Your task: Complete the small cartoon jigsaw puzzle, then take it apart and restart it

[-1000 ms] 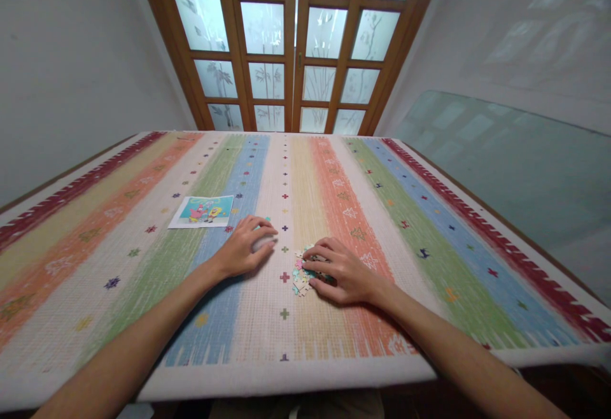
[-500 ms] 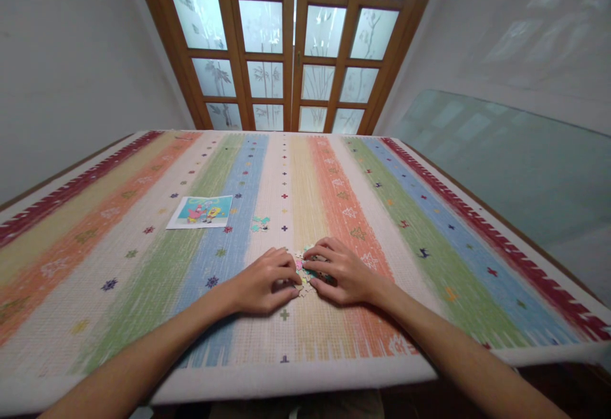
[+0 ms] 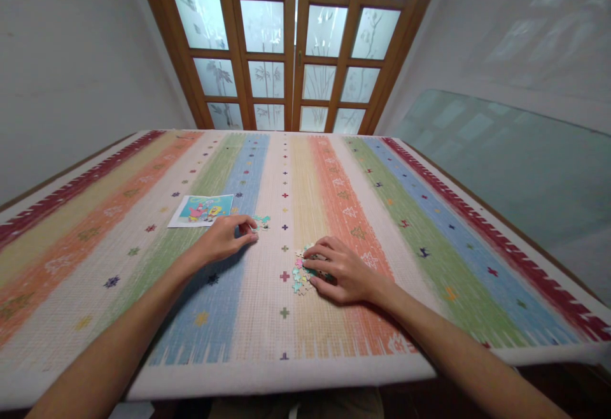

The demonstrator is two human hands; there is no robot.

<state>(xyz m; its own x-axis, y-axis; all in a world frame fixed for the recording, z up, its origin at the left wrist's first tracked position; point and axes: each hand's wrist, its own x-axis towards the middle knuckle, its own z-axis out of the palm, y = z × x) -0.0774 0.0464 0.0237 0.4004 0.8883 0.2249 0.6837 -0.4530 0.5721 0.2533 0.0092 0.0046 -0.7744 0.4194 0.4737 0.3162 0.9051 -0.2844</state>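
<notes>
My left hand (image 3: 228, 237) is beside a small cluster of jigsaw puzzle pieces (image 3: 262, 221), turquoise and pale, on the tablecloth. Its thumb and index finger are bent toward each other in a pinch; whatever may be between the tips is too small to make out. My right hand (image 3: 340, 270) rests over a pile of loose puzzle pieces (image 3: 300, 279), its fingers curved and apart, touching the pile's right side. Part of that pile, with turquoise, pink and cream pieces, is hidden under the fingers.
A printed cartoon picture (image 3: 198, 210) lies just beyond my left wrist, its lower right corner partly covered. The striped tablecloth (image 3: 305, 190) spreads over the whole table. Wooden doors with frosted panes (image 3: 300, 49) stand behind; a glass panel (image 3: 506, 170) leans at the right wall.
My left hand has moved from the pile, left and away from me, to the small cluster. More of the pile's left side shows. My right hand has stayed in place.
</notes>
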